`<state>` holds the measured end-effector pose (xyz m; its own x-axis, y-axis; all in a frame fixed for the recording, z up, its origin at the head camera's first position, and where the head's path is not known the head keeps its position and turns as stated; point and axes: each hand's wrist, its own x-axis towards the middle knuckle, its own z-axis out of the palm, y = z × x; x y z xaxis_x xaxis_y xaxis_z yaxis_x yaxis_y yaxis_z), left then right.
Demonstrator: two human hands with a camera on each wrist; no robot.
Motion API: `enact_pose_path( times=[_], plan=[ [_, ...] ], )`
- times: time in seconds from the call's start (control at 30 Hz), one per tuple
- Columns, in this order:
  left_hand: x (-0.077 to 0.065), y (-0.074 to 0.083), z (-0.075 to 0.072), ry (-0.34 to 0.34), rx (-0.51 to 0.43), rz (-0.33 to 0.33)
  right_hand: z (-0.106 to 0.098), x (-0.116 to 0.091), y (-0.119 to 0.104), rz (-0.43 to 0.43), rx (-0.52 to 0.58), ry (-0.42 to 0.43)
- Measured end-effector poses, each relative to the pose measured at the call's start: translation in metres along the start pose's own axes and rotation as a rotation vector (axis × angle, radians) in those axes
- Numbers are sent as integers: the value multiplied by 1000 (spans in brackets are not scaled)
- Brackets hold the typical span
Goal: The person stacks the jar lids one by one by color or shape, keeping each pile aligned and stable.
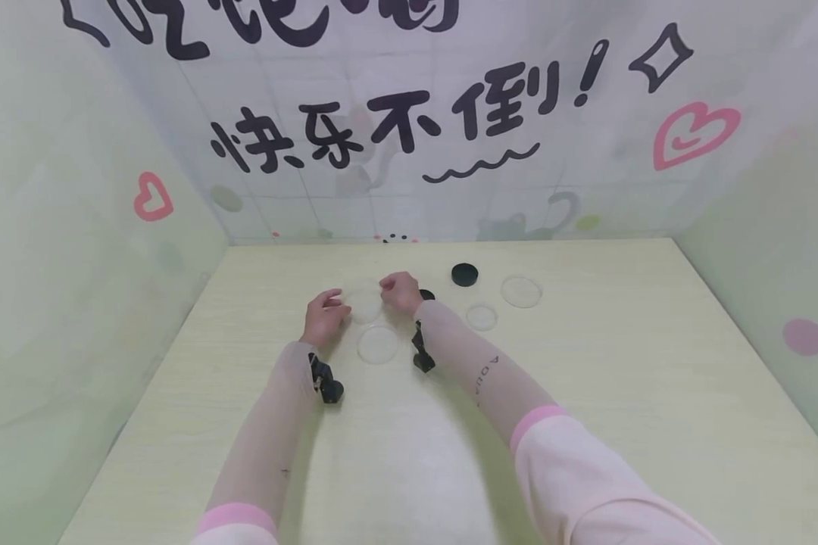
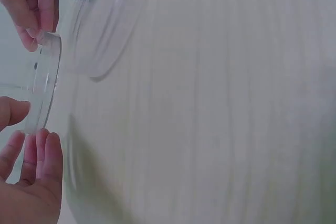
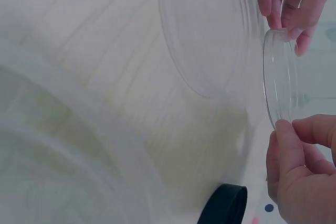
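A clear, shallow petri dish point(image 1: 363, 300) is held between my two hands. My left hand point(image 1: 323, 319) grips its left edge, with the thumb point(image 2: 16, 111) on one side and the fingertips below the rim in the left wrist view. Opposite, my right hand point(image 1: 402, 294) pinches the right edge between thumb and fingers. Seen nearly edge-on in the right wrist view, the petri dish point(image 3: 278, 80) is above the tabletop. A second clear round dish point(image 1: 377, 344) lies on the table just in front of the held one.
A black round disc point(image 1: 465, 274) lies to the right. Another black disc point(image 1: 427, 294) is partly hidden behind my right wrist. Two more clear round dishes, a small one point(image 1: 481, 317) and a larger one point(image 1: 521, 291), lie farther right. A printed backdrop point(image 1: 382, 204) borders the wooden table point(image 1: 620, 378).
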<state>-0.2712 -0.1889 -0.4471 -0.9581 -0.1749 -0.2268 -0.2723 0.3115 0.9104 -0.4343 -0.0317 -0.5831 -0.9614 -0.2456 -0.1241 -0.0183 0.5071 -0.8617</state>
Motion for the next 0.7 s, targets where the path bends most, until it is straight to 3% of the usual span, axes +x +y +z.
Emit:
enact_pose_path(
  times=[0.1,0.17,0.23,0.4,0.53,0.63,0.7],
  plan=[
    [-1,8,-2,0,-9,32,2,19,16,-55,37,29],
    [-2,12,-3,-1,-13,60,-7,9,5,-69,62,33],
    [-3,17,-4,-1,-19,81,-24,-27,-34,-33,47,36],
    [-6,27,-5,-8,-11,79,-76,-149,-153,68,86,22],
    [-9,36,-4,-7,7,96,-94,-164,-169,63,145,9],
    [-14,43,-2,-16,-1,137,-97,-148,-153,22,157,19],
    [-17,47,0,-24,-20,160,-102,-152,-152,12,175,14]
  ],
)
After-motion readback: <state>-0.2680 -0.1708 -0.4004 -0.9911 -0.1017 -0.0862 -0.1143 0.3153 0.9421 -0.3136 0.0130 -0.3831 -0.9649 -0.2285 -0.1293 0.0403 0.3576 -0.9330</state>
